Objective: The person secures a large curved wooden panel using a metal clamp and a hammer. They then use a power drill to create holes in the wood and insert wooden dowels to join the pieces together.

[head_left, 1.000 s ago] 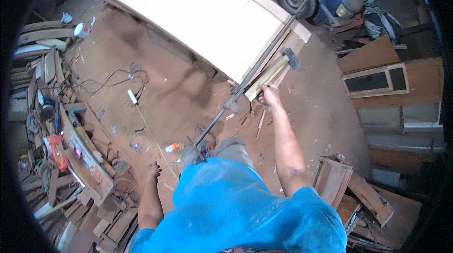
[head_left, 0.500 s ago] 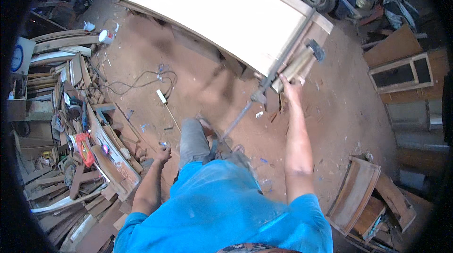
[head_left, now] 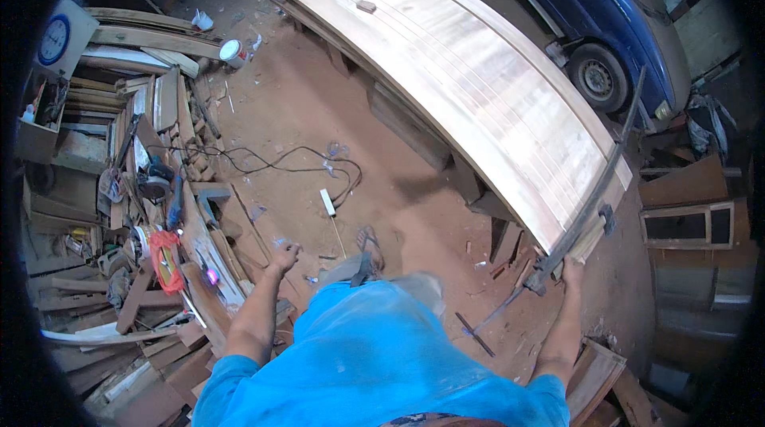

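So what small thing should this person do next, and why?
Perhaps bring the left hand over to steady the metal bar. That hand looks free, while the right hand seems to be gripping the hammer, and the bar runs across the end of the wooden panel, sticking out past its edge.

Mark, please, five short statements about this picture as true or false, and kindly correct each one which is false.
1. The right hand holds the hammer. True.
2. The left hand grips a saw. False: nothing is seen in it.
3. A small wooden block lies on the large wooden panel. True.
4. The vehicle beyond the panel is yellow. False: it is blue.
5. The long metal bar lies on the woodpile at the left. False: it runs along the panel's right end.
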Motion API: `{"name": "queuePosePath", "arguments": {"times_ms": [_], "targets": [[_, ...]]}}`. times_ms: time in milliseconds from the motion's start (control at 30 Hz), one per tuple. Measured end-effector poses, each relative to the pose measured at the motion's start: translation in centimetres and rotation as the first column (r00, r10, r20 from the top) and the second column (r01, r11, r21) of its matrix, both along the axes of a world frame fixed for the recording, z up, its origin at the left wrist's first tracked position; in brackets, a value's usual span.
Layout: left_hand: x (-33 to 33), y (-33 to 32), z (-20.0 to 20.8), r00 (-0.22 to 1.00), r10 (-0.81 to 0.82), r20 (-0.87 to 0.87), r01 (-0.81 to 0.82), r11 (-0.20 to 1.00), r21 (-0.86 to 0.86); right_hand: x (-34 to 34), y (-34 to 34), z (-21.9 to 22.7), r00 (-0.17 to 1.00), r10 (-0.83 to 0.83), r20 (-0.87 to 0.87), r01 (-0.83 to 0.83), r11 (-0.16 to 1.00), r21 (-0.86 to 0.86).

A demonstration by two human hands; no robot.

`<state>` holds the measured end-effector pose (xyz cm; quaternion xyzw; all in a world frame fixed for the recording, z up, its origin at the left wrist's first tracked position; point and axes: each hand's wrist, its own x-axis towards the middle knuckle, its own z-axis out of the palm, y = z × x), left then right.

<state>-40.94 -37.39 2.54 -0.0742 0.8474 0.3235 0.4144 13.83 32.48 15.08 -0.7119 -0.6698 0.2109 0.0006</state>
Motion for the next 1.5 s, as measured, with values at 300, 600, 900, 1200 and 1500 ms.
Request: {"name": "queuePosePath", "arguments": {"times_ms": [300,600,900,1200,1500], "targets": [[-19.5,0.7,1.8,0.96,0.272,-0.074,-0.269,0.962,0.045,-19.7,-1.7,4.3,0.991,0.082,0.106,-0.126,0.841,0.526],[-27.4,8.6,-1.4,0.951,0.309,-0.003,-0.308,0.949,0.07,-55.9,0.4,-2.9,0.945,0.272,-0.182,-0.181,0.897,0.403],[-38.7,11.2,-0.2,0.909,0.386,0.154,-0.371,0.921,-0.117,-82.9,4.4,-0.5,0.712,0.571,-0.408,-0.481,0.821,0.308],[-63.2,21.0,0.7,0.983,0.106,0.147,-0.097,0.993,-0.067,-100.2,2.3,0.8,0.656,0.617,-0.434,-0.626,0.767,0.145],[-103.0,35.2,-5.2,0.94,0.161,-0.301,-0.115,0.98,0.165,-116.4,-0.2,-1.2,0.805,0.593,-0.037,-0.59,0.805,0.065]]}}
